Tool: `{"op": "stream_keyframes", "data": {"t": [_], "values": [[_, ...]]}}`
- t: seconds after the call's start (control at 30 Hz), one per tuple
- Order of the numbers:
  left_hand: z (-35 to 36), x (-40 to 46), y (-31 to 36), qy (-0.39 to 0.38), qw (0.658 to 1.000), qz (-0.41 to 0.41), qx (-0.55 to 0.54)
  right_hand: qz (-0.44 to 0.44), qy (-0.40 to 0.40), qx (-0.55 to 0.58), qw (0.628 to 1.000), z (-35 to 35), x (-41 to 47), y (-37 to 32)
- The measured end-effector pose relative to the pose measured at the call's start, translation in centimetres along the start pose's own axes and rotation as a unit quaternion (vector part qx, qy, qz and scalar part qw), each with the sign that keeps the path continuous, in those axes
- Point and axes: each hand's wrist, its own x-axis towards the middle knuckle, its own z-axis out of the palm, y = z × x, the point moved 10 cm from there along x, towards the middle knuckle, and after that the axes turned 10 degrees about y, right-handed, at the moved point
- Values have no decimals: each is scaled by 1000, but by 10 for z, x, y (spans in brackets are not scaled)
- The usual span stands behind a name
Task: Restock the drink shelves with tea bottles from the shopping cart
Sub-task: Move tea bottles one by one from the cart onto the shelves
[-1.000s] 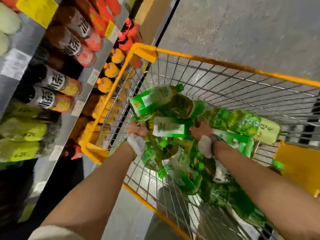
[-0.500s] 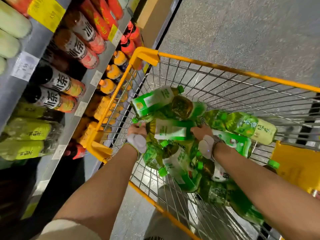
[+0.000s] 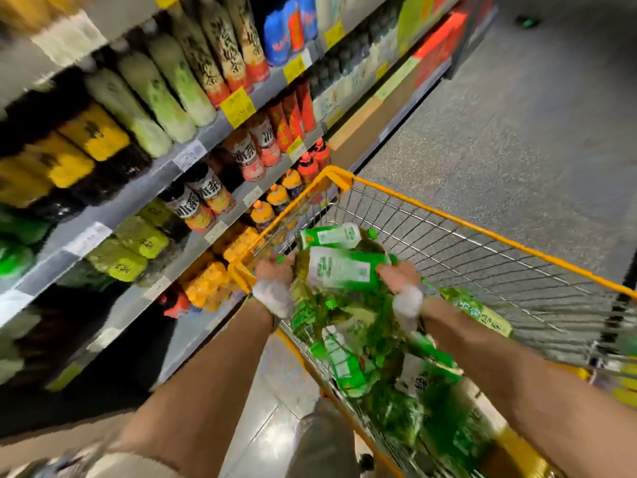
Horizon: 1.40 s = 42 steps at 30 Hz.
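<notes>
Hands over shopping cart [image 3: 448,220]: left hand [image 3: 275,272] and right hand [image 3: 400,276] clamp opposite ends of green-label tea bottle [image 3: 339,270], fingers closed on it, bottle lying crosswise above heap of like bottles [image 3: 365,343] in basket. Frame blurred; exact finger placement unclear. Drink shelves [image 3: 193,157] stand just beside cart, on left. Advice for lift: keep both ends gripped, raise clear of heap and yellow cart rim, turn bottle upright before seating it in matching green-tea row, label outward.
</notes>
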Motion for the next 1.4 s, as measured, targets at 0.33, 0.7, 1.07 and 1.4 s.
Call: {"op": "stream_keyframes", "data": {"t": [0.33, 0.7, 1.07, 1.4], "values": [[-120, -51, -5, 68, 959, -3, -276, -110, 8, 4, 994, -8, -89, -73], [-274, -9, -117, 196, 908, -21, -370, -242, -97, -67, 963, 126, -201, -155], [-396, 58, -220, 260, 868, -79, -416, -210, -171, -46, 961, 328, -253, -181], [-393, 180, -298, 283, 860, -15, -425, -267, -192, -27, 944, 491, -197, -168]]}}
